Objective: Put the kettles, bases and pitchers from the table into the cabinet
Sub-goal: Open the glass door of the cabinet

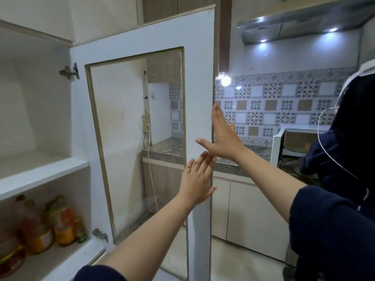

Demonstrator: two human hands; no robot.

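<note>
Reaching with both hands flat and empty, left hand (197, 177) and right hand (222, 136) press the open cabinet door (199, 78). No kettles visible; likely rigid, best gripped by handles. The cabinet's upper shelf (40, 171) waits left.

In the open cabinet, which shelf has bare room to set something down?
The upper shelf, between the cabinet's back wall and the hinged glass door, shows bare. The lower shelf is crowded with oil bottles at left; only its front strip shows bare.
</note>
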